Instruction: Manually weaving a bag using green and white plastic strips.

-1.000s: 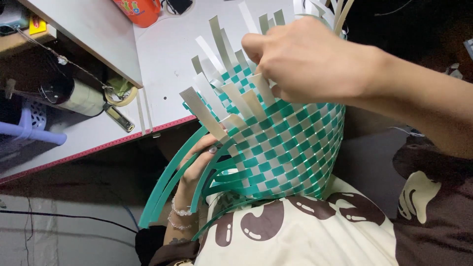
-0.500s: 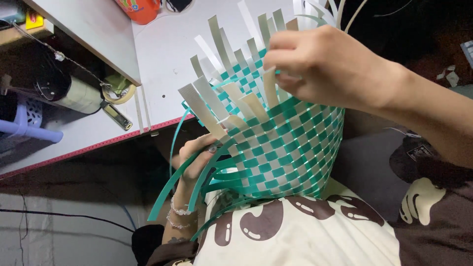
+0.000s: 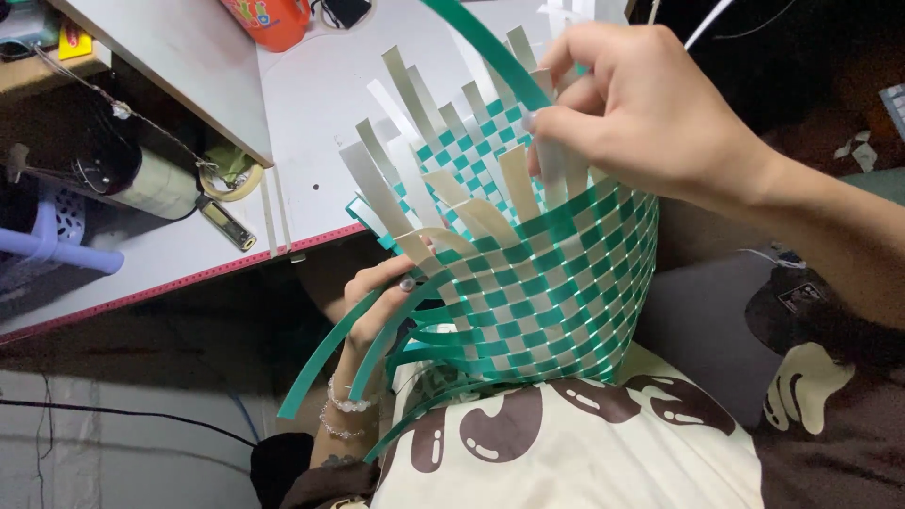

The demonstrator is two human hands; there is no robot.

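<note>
Weaving a green strap through the basket's upright stakes

The half-woven green-and-cream plastic strap basket (image 3: 537, 283) sits on the lap, tipped toward the white desk (image 3: 311, 104). The right hand (image 3: 650, 113), fingers closed, pinches a long green plastic strip (image 3: 481, 42) at the rim; the left hand (image 3: 382, 302), loosely curled, steadies the side among loose green ends. Best to keep that strip flat, alternating over and under, snug against the row below.

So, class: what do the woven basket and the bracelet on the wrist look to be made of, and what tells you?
Woven basket: flat green and pale strips, probably plastic strapping; they look smooth, slightly glossy, and spring out in stiff curves. Bracelet: small round whitish beads with a pearly shine, possibly plastic or glass; too small to tell.
</note>
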